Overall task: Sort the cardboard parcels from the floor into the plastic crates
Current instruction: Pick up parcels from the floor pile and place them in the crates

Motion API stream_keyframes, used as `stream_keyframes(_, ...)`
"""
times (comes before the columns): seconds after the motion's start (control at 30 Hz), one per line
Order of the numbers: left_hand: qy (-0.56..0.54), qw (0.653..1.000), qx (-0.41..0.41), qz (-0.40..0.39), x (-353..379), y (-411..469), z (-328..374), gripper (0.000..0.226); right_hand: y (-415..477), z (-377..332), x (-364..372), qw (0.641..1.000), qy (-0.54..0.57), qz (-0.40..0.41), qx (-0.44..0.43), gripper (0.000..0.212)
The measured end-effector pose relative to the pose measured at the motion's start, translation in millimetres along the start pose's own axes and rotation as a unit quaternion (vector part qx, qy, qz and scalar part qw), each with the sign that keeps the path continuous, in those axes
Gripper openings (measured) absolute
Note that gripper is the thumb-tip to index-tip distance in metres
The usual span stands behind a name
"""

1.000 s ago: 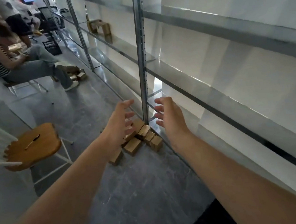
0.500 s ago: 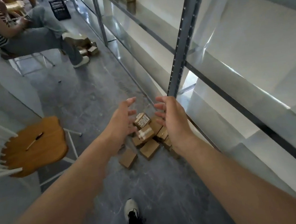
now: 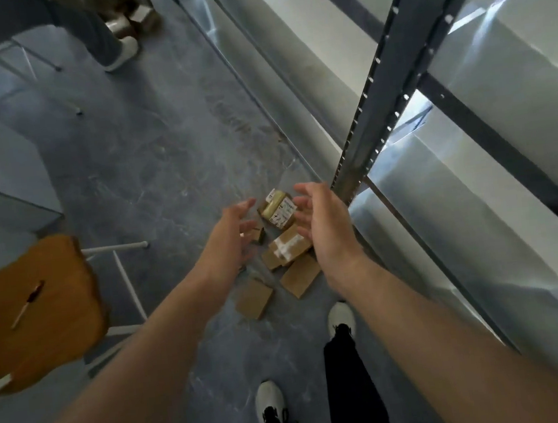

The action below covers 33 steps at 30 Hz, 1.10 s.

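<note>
Head view has tipped down: left hand (image 3: 229,240) and right hand (image 3: 328,232) now flank the parcels (image 3: 288,248) by the post (image 3: 372,98), fingers (image 3: 304,189) spread, empty; pickup looks imminent.

Saw a grey marbled floor (image 3: 148,163) running up the middle. Noted a wooden chair seat (image 3: 40,315) at the left edge, with a pen (image 3: 27,304) lying across it and white chair legs (image 3: 128,282) slanting out beneath. Found a dark metal upright (image 3: 377,77) on the right, punched with holes and carrying pale shelf boards (image 3: 499,91). Caught two white shoes (image 3: 341,315) below black trousers (image 3: 346,376) at the bottom. Made out, far up at the top, a seated person's grey trouser leg (image 3: 93,27) and pale shoe (image 3: 123,52) beside thin metal chair legs (image 3: 44,60).
</note>
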<state>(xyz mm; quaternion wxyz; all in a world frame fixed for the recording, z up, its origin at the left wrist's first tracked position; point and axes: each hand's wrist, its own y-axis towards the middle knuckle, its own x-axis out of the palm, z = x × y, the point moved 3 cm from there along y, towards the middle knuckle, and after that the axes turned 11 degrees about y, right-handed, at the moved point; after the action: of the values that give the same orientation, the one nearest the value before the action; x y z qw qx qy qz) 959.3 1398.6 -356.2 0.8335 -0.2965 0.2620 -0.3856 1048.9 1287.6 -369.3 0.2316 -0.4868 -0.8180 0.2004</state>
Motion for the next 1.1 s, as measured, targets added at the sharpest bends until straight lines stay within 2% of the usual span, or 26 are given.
stream_keyframes(0.1,0.001,1.000,-0.025,0.018,15,70,-7,0.054,83,32,-13,1.000,-0.009,-0.008,0.022,0.028)
stream_keyframes(0.17,-0.003,0.999,-0.044,0.031,23,117,-20,0.054,127,58,-20,0.999,-0.017,-0.002,0.042,0.032)
stream_keyframes(0.23,-0.013,0.997,-0.059,0.037,29,163,-41,0.038,161,83,-24,0.998,-0.023,0.011,0.065,0.036)
stream_keyframes(0.3,-0.025,0.995,-0.082,0.049,34,206,-66,0.031,191,110,-26,0.995,-0.033,0.026,0.092,0.035)
stream_keyframes(0.43,-0.014,0.993,-0.111,0.038,44,288,-124,0.038,251,179,-32,0.992,-0.062,0.044,0.105,0.029)
stream_keyframes(0.57,0.020,0.996,-0.092,0.001,59,354,-191,0.042,304,240,-43,0.983,-0.157,0.041,0.084,0.025)
stream_keyframes(0.7,0.013,0.988,-0.153,-0.015,73,415,-253,0.045,355,310,-57,0.975,-0.199,0.063,0.074,0.038)
stream_keyframes(0.8,0.015,0.980,-0.200,-0.007,79,451,-294,0.027,387,357,-64,0.966,-0.234,0.064,0.091,0.048)
stream_keyframes(0.83,0.009,0.976,-0.216,-0.008,81,462,-305,0.029,397,370,-68,0.962,-0.246,0.065,0.102,0.051)
stream_keyframes(0.9,-0.026,0.970,-0.243,-0.005,86,486,-331,0.053,414,396,-77,0.955,-0.260,0.065,0.126,0.058)
stream_keyframes(0.97,-0.067,0.961,-0.267,0.001,92,505,-349,0.065,425,418,-84,0.951,-0.269,0.058,0.144,0.067)
stream_keyframes(1.1,-0.114,0.959,-0.260,-0.021,104,516,-360,0.055,429,445,-92,0.950,-0.268,0.066,0.146,0.073)
